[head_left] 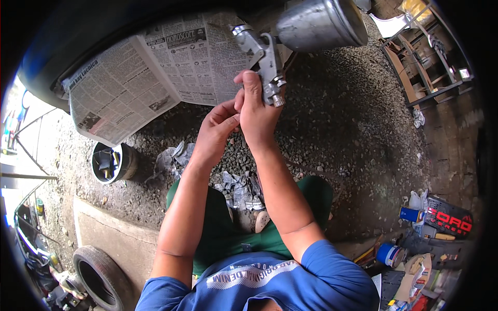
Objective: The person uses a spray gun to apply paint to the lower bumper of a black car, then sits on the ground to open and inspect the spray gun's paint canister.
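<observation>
A metal spray gun [270, 70] with a dull silver cup [316, 26] is raised in front of the newspaper. My right hand [258, 116] is closed round the gun's body, its thumb lying up along the side. Close against the right hand, my left hand [213, 132] has its fingers curled and pinched together. What it holds, if anything, is hidden behind the fingers and the right hand. Sheets of newspaper [119, 93] cover part of a dark, glossy, curved panel [46, 67] behind the gun.
Below the newspaper stands a bucket [107, 165] with small items inside. Crumpled paper [241, 192] lies on the gravel between my legs. A tyre [104, 277] rests at lower left. A metal frame rack [430, 57] stands at far right; cans and clutter [391, 254] fill the lower right.
</observation>
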A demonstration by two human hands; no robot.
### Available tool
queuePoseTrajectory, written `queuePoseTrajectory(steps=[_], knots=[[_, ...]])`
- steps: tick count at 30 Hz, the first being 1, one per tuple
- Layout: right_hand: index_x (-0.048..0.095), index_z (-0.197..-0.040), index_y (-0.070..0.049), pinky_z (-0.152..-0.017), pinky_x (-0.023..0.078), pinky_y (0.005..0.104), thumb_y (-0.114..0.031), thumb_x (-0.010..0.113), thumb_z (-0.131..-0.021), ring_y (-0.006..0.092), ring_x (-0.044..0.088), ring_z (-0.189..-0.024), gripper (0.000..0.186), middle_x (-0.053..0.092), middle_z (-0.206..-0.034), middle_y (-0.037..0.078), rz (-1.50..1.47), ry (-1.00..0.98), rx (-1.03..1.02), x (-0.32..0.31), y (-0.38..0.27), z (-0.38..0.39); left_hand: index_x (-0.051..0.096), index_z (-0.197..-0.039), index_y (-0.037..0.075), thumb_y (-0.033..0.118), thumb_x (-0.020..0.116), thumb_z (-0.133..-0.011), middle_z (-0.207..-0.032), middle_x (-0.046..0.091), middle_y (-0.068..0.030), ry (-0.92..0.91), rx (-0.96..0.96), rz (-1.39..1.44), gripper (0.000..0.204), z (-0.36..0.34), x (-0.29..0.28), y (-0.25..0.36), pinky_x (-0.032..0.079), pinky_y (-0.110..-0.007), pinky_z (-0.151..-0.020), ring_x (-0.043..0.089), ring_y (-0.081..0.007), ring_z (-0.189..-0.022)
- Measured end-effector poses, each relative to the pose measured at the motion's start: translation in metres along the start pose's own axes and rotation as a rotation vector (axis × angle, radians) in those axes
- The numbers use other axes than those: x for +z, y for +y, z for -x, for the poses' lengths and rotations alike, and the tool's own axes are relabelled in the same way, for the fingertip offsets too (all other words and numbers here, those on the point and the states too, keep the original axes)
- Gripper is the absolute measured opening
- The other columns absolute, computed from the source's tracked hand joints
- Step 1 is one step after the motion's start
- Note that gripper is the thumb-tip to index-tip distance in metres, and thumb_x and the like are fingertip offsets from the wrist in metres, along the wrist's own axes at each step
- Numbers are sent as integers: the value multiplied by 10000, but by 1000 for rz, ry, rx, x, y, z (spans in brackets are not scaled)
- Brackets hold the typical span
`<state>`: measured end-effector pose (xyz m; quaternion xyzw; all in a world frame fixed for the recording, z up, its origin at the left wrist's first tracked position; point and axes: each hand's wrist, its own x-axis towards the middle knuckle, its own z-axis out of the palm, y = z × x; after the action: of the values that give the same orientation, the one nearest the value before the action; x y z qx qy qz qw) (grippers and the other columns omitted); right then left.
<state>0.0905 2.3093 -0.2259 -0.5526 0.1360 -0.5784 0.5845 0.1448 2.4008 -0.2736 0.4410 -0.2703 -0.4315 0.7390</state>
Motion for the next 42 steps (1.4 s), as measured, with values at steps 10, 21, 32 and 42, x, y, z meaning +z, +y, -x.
queuePoseTrajectory(steps=[10,21,32,42], knots=[[526,-1141,-4,-440,404,226,-299,555,-1068,90,539,-509,305,681,-976,92,-52,223,238,-8,-16,5,613,-1329,16,124,660,-965,-1192,682,-30,31,-71,-113,382,6,-4,3,454,-279,-968,607,-104,-1068],[551,-1092,-7,-496,410,228,-262,584,-1056,69,519,-530,260,683,-962,74,174,-83,-27,-3,-32,8,637,-1270,-7,67,609,-969,-1135,692,-44,95,-141,-268,312,6,-6,4,467,-270,-918,609,-110,-1029],[569,-1187,-32,-718,530,276,-294,772,-934,135,661,-786,417,678,-884,62,126,-351,-91,52,-47,36,617,-1217,1,206,601,-997,-1163,650,-69,130,201,-268,301,12,-8,5,473,-334,-958,568,-150,-1102],[587,-1226,-20,-762,524,286,-305,779,-923,150,665,-830,458,704,-1000,88,41,-555,-95,52,-74,44,624,-1215,-4,184,610,-988,-1149,659,-79,98,162,-304,295,10,-15,4,476,-330,-967,583,-162,-1103]])
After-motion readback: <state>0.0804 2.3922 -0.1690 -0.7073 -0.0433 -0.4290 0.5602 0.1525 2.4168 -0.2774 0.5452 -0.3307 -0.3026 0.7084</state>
